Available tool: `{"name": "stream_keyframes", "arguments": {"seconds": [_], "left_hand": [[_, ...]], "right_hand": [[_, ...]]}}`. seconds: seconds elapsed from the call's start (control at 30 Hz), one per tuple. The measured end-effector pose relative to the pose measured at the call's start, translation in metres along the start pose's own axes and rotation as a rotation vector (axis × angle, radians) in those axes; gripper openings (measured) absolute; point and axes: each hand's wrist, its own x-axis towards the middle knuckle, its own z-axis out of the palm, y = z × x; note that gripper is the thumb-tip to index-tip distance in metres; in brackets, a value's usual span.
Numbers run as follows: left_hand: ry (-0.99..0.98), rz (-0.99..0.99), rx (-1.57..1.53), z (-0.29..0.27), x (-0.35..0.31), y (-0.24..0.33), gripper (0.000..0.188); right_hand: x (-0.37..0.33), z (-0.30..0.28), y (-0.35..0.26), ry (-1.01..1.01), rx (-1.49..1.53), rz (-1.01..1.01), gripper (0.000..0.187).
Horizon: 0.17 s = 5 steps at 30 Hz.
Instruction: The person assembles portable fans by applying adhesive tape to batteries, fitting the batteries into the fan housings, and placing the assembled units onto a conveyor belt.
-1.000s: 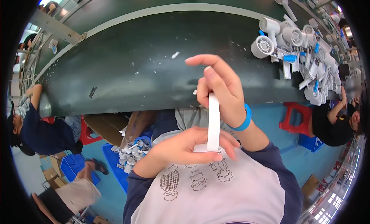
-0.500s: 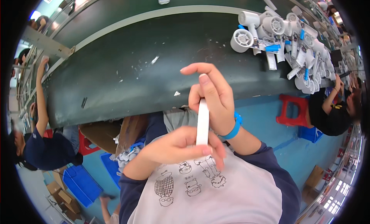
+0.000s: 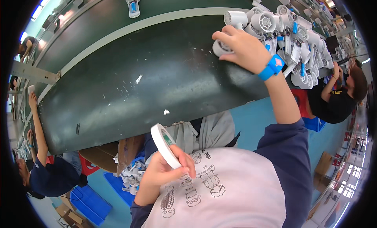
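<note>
My left hand (image 3: pixel 167 167) grips a roll of white tape (image 3: pixel 160 143) between thumb and fingers, in front of my chest. Green shows on the ring's inner side. Stretched out over the dark bench, my right hand (image 3: pixel 245 49) closes around the round head of a white handheld fan (image 3: pixel 220 48), thumb on the near side and fingers on the far side. The hand hides the rest of this fan. Just beyond it lies another white fan (image 3: pixel 235 18), at the left end of a large pile of fans (image 3: pixel 292 35), some with blue parts showing.
The dark green bench (image 3: pixel 118 86) carries small white scraps (image 3: pixel 166 112). A lone fan part (image 3: pixel 133 6) lies past the pale strip. People sit at left (image 3: pixel 51 169) and right (image 3: pixel 333 98). A blue bin (image 3: pixel 90 200) stands on the floor.
My right hand has left the tape roll and moved forward and right to a fan at the pile's edge. My left hand keeps the roll, now farther left and tilted.
</note>
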Motion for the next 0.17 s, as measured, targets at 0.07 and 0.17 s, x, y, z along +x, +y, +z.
{"name": "stream_keyframes", "arguments": {"seconds": [0.07, 0.17], "left_hand": [[0.190, -0.072, 0.055, 0.005, -0.002, 0.005, 0.014], [0.419, -0.105, 0.258, 0.017, 0.010, 0.021, 0.017]], "right_hand": [[0.006, 0.011, -0.026, 0.027, 0.016, 0.032, 0.047], [0.013, 0.032, -0.077, -0.054, 0.070, 0.192, 0.047]]}}
